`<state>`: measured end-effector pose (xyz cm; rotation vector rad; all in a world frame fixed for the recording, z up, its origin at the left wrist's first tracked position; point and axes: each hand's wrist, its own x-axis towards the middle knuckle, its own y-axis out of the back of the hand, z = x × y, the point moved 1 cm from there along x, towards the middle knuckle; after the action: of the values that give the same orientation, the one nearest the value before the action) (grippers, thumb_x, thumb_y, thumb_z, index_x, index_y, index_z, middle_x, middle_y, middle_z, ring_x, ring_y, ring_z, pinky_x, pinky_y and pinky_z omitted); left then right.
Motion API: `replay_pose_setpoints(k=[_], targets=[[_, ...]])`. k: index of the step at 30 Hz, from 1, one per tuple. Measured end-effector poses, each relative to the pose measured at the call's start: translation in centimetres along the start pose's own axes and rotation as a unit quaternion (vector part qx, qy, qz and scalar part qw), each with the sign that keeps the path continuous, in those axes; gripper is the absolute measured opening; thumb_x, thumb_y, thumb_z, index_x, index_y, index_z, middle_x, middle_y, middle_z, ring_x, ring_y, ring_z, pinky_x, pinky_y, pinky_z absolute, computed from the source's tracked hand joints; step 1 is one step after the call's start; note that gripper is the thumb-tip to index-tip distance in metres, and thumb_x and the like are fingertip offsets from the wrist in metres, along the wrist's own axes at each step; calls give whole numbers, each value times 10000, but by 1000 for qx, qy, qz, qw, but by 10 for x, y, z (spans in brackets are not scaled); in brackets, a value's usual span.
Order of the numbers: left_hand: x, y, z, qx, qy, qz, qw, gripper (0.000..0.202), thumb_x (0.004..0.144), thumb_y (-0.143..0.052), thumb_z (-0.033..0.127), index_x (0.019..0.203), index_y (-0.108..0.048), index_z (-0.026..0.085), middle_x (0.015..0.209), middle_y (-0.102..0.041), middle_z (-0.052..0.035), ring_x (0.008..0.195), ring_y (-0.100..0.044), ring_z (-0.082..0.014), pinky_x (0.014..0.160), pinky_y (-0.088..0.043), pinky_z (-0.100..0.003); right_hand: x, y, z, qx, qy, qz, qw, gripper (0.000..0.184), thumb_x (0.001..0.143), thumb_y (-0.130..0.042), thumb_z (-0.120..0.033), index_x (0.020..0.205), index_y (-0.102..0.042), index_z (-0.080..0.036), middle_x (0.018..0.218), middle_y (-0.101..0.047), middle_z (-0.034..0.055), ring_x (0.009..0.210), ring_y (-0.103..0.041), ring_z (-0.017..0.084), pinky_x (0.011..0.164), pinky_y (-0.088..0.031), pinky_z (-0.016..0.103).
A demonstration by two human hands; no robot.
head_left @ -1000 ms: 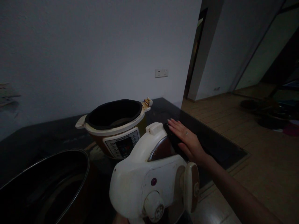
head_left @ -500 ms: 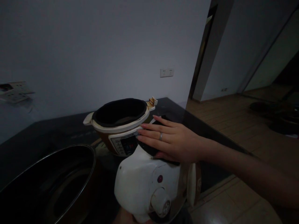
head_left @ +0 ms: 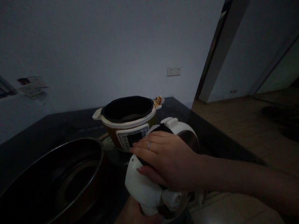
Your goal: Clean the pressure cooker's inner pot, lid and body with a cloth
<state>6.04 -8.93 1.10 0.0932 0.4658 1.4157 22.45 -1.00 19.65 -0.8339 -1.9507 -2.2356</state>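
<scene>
1. The lid [head_left: 139,186] is held tilted before the cooker [head_left: 128,125], gripped low by the left hand [head_left: 134,212]; its finger spread cannot be told.
2. A dark cloth [head_left: 163,128] is pressed onto it by the right hand [head_left: 171,157], fingers together, thumb apart.

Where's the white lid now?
In the head view, the white lid is low, right of the middle; the left hand holds it from below, the right hand is over it, and the open cooker stands behind.
</scene>
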Motion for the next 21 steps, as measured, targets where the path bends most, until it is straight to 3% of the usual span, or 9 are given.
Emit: replay_pose_setpoints(k=[4,8,10,13,15,19,21], targets=[[1,-3,11,20,12,-9,1000,703,469,-793,450,1095,-630,177,1031,-697,-110,983,-624,-330,878,-505,-398,-2,-4,-11,-37,96,18,994,446,966,-387,-374,1259,-518,-65,1267,-578,146,1123,-547,218,962,-414,358],[0,-6,8,26,33,-14,999,543,469,-781,487,893,-646,175,995,-691,-121,936,-630,-331,859,-510,-412,1,1,-6,-53,200,-34,978,444,982,-349,-374,1293,-506,-98,1338,-537,101,1238,-473,193,1058,-340,315],[0,-7,1,-5,31,-16,999,535,468,-787,484,882,-638,179,990,-697,-110,938,-632,-323,859,-511,-405,1,3,0,-41,185,-46,981,493,978,-345,-414,1337,-457,-95,1365,-514,103,1281,-436,191,1094,-301,351],[0,-8,-6,-57,31,11,998,624,467,-804,469,989,-629,177,1032,-699,-108,987,-624,-317,878,-504,-391,-4,2,12,-27,78,-32,996,630,941,-376,-513,1370,-396,-52,1377,-488,164,1332,-376,233,1122,-232,469],[-1,-10,-3,-88,28,21,995,682,472,-803,482,1043,-620,157,1069,-692,-123,1017,-615,-320,888,-499,-385,-9,0,18,-28,24,-11,999,662,924,-390,-543,1331,-442,-24,1358,-492,208,1329,-379,276,1114,-219,523],[-1,-11,16,-149,-29,-39,988,756,513,-776,517,1131,-595,120,1110,-680,-135,1024,-614,-310,893,-497,-372,-11,-1,16,6,21,9,1000,562,936,-400,-501,1239,-540,-48,1257,-587,181,1219,-503,254,1092,-282,493],[0,-8,25,-138,-50,-55,988,683,548,-762,499,1102,-619,127,1095,-685,-126,1015,-618,-306,886,-500,-374,-7,0,8,35,38,1,999,554,937,-404,-499,1243,-531,-55,1219,-615,156,1160,-545,226,1065,-335,448]])
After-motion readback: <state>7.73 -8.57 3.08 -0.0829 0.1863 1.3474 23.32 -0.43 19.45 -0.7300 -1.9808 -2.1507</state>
